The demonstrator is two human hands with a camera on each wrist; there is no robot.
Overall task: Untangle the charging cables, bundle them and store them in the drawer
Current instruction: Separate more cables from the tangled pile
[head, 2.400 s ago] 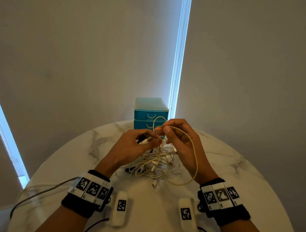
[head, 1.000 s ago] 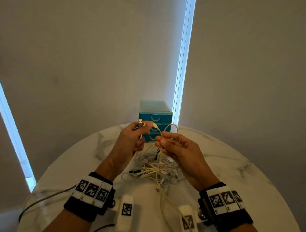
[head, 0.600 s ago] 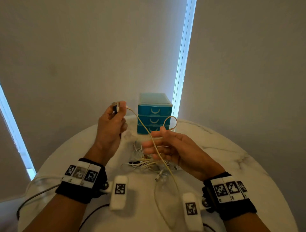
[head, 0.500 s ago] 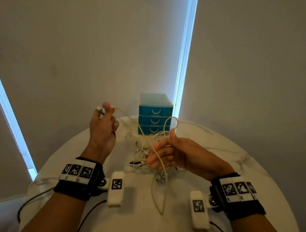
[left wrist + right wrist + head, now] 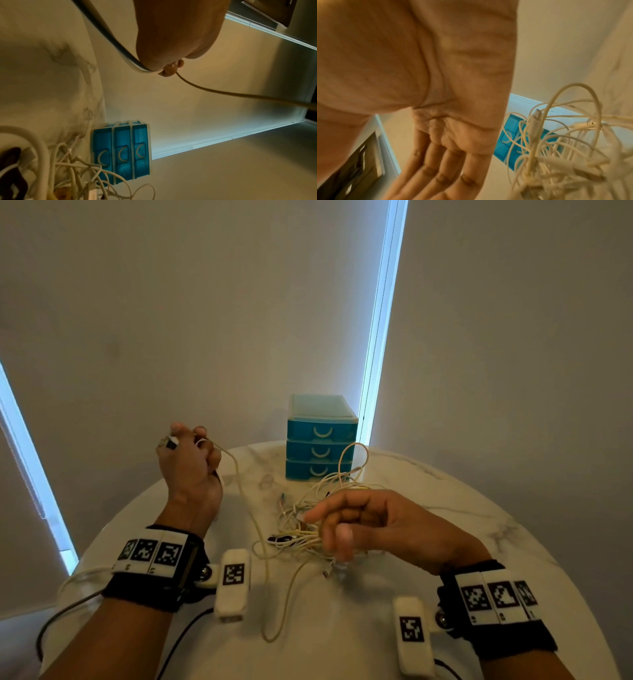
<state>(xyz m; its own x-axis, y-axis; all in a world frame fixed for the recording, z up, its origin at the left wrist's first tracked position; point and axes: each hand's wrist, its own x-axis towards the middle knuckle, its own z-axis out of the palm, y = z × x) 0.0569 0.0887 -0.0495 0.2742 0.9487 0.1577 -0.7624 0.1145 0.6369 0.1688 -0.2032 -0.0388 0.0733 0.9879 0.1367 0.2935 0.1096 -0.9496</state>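
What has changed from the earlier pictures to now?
The left hand, pinching one cable by its plug, rose up and left, drawing it out of the tangle. The right hand let go and opened. The drawers stayed shut.

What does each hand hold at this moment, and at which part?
The left hand pinches one cream cable near its plug end. The right hand holds nothing; its fingers are relaxed above the tangle.

Dim warm room, cool daylight slits [image 5: 380, 337] behind blinds; blurred right-wrist view, wide-angle bending.
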